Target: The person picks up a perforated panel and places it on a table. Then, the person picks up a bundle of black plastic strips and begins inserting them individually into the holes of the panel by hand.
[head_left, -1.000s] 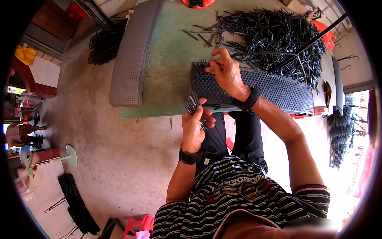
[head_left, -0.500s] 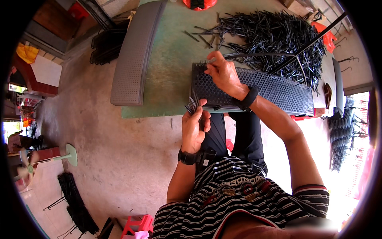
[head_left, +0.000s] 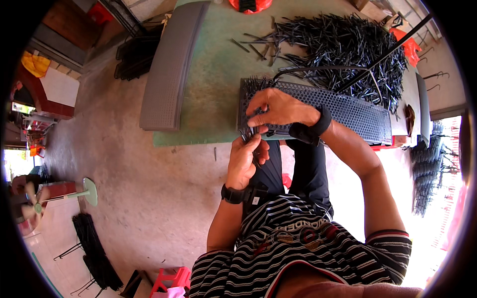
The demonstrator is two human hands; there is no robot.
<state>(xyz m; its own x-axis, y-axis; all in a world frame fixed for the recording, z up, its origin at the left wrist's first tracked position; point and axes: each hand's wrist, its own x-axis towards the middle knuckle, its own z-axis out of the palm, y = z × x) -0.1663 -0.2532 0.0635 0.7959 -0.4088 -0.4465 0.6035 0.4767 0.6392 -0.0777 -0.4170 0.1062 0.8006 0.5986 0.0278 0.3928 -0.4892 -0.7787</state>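
My left hand (head_left: 243, 161) is closed round a bundle of thin black strips (head_left: 247, 133), their ends sticking up past the thumb. Just above that bundle is my right hand (head_left: 285, 108), palm down, its thumb and fingers curved with a gap between them and nothing visible in it. Under the right hand lies a dark perforated panel (head_left: 343, 109) along the table's near edge. Short strips (head_left: 255, 83) stand up from the holes at its left end. Part of that end is hidden by my right hand.
A large heap of loose black strips (head_left: 343, 47) covers the back right of the green table (head_left: 213, 74). Stacked grey perforated panels (head_left: 166, 84) lie at its left edge. A black rod frame (head_left: 370, 69) crosses over the heap and panel. A fan (head_left: 37, 208) stands far left.
My right hand has come back from the panel's left end toward my body, down to the bundle in my left hand. Its pinched fingers have parted. My left hand has barely moved.
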